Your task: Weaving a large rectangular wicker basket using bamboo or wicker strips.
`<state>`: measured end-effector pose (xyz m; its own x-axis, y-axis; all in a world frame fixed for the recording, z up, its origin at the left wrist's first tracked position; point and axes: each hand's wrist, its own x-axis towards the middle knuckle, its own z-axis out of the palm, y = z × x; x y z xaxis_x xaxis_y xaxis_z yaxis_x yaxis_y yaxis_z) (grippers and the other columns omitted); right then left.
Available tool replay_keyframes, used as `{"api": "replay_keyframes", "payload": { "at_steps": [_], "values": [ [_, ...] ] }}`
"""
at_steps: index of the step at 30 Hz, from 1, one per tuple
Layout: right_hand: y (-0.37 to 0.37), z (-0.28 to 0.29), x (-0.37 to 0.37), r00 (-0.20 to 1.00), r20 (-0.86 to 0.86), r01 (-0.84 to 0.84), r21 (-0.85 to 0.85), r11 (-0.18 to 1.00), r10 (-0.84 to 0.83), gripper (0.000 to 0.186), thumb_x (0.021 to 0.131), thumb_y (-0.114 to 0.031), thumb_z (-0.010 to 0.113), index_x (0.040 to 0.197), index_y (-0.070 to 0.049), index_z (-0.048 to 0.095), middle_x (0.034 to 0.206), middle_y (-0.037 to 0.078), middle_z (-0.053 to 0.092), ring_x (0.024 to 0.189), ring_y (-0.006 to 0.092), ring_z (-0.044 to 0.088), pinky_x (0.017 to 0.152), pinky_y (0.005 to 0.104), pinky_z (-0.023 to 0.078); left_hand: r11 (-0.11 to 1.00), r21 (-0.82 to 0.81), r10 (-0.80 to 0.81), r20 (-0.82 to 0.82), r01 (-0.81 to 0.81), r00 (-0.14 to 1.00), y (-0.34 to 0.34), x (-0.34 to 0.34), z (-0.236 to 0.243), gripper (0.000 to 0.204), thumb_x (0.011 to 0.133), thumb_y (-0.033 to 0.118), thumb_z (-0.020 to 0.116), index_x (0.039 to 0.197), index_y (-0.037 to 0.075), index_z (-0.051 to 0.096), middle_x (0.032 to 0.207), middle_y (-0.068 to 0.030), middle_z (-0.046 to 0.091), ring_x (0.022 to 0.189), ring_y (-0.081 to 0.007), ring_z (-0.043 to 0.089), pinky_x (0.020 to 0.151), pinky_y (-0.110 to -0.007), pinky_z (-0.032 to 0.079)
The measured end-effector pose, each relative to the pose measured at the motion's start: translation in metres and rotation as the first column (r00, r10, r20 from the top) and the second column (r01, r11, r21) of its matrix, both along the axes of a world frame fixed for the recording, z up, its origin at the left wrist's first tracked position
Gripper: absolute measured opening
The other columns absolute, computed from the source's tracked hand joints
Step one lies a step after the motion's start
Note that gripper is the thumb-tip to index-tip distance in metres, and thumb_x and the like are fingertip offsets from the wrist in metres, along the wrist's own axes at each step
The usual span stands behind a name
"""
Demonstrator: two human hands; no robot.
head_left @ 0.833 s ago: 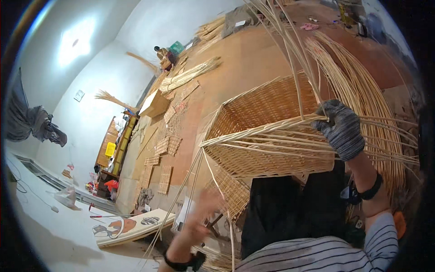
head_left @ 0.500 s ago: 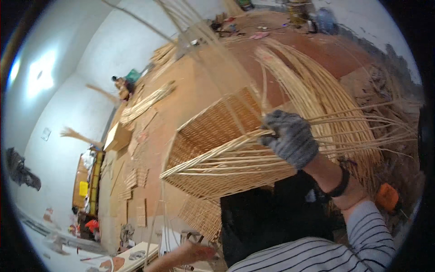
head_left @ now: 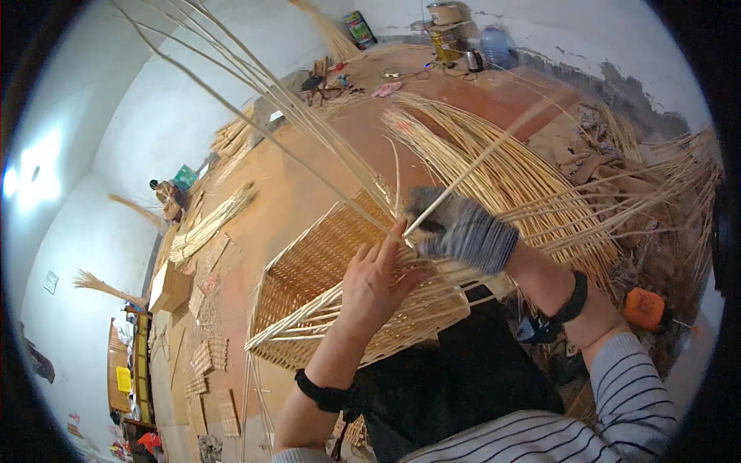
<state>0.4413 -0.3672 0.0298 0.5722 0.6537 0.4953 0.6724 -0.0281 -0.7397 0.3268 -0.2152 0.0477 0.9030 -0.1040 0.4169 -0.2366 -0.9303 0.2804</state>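
A square wicker basket (head_left: 309, 285) rests against my lap, its uprights sticking out as long loose canes. My right hand (head_left: 463, 231), in a grey knit glove, is closed on a pale cane (head_left: 494, 150) at the basket's top edge. My bare left hand (head_left: 374, 282) lies with fingers spread on the woven rim right beside the glove, its fingertips touching the same cane. More long canes (head_left: 255, 100) rise from the rim toward the upper left.
A thick fan of willow rods (head_left: 494, 162) lies on the brown floor to the right. Woven mats (head_left: 204, 359) and rod bundles (head_left: 208, 224) lie at left. Another person (head_left: 166, 193) sits far off. An orange tool (head_left: 644, 309) sits at right.
My left hand has come up from low beside my lap to the basket rim. My gloved right hand stayed at the rim, gripping canes; the view swung right.
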Motion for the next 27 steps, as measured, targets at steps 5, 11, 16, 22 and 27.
{"api": "replay_keyframes", "payload": {
  "at_steps": [5,11,16,22,27],
  "values": [
    [-0.008,-0.017,0.017,0.448,-0.72,-0.107,0.545,0.831,0.53,0.012,0.079,-0.011,0.063,0.085,-0.002,0.058,0.084,0.01,0.063,0.076,0.0167,0.062,0.067,0.0249,0.052,0.993,-0.101,0.055,-0.13,-0.068,0.99,0.011,-0.002,0.0,0.039,0.075,0.015,0.066,0.111,0.003,0.057,0.088,-0.01,0.062,0.077,-0.0208,0.059,0.069,-0.03,0.047],
    [-0.019,-0.012,0.017,0.382,-0.738,-0.087,0.57,0.817,0.556,0.009,0.079,-0.006,0.063,0.083,-0.002,0.057,0.086,0.009,0.063,0.079,0.0174,0.062,0.069,0.0256,0.054,0.785,-0.611,0.031,-0.124,-0.101,0.992,0.012,0.012,0.002,0.015,0.077,0.012,0.065,0.086,0.001,0.067,0.073,-0.0094,0.066,0.068,-0.0098,0.06,0.063,-0.024,0.047],
    [-0.02,-0.011,0.011,0.434,-0.725,0.016,0.599,0.801,0.534,0.009,0.079,-0.007,0.063,0.083,-0.003,0.057,0.084,0.008,0.063,0.076,0.0158,0.062,0.068,0.0244,0.053,0.799,-0.581,0.155,-0.053,-0.157,0.986,0.005,0.017,-0.006,0.015,0.075,0.014,0.067,0.081,0.001,0.066,0.068,-0.0087,0.064,0.06,-0.0093,0.057,0.056,-0.025,0.045],
    [-0.03,-0.003,-0.038,0.99,0.143,-0.032,0.207,0.978,0.002,0.012,0.077,-0.001,0.059,0.089,-0.002,0.057,0.093,0.006,0.062,0.085,0.0149,0.059,0.074,0.0279,0.049,0.881,-0.456,0.197,0.117,-0.123,0.973,-0.001,0.017,-0.01,0.017,0.073,0.018,0.068,0.076,0.002,0.064,0.063,-0.0094,0.06,0.054,-0.0183,0.056,0.052,-0.028,0.043],
    [-0.034,0.015,-0.037,0.979,-0.172,-0.071,0.195,0.978,0.106,0.01,0.075,0.002,0.064,0.081,-0.003,0.057,0.086,0.009,0.063,0.083,0.0139,0.06,0.075,0.0263,0.05,0.975,-0.209,0.14,0.309,-0.076,0.941,-0.013,0.0,-0.015,0.02,0.065,0.024,0.073,0.071,0.009,0.061,0.068,-0.0029,0.06,0.059,-0.021,0.058,0.052,-0.03,0.044]
  ]
}}
